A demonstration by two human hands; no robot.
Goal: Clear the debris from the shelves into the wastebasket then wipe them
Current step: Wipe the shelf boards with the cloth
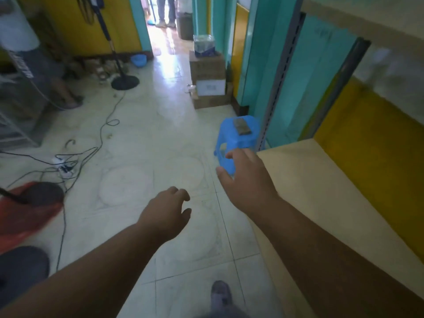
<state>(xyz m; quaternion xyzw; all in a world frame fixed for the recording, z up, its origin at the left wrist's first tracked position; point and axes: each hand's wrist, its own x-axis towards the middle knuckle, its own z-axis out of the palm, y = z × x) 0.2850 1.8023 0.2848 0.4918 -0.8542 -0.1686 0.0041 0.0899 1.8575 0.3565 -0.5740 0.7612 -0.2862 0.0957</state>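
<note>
Both arms out in front, over the tiled floor. Left hand hangs palm down w/ fingers loosely curled, holding nothing. Right hand reaches further fwd, fingers relaxed & slightly spread, also holding nothing; it overlaps the blue plastic stool in view, can't tell if touching.

Shelves on the right: lower cream shelf runs along the yellow-and-teal wall, just beside the right forearm; surface looks bare where visible. An upper shelf sits at top right, blurred. Grey metal uprights at the shelf's far end, next to the stool.

On the stool's seat lies a dark flat rectangular thing, can't tell what it is.

Far left edge, a dark round opening w/ red bag around it, prob. the wastebasket, well apart from the shelves. Near it, tangled black cables & a white power strip on the floor. Fan stand w/ round black base further back. Stacked cardboard boxes by the teal wall, a clear bag on top. Small blue bowl on the floor near the doorway; someone's legs in the doorway, another person's legs at left. A foot shows at the bottom.
</note>
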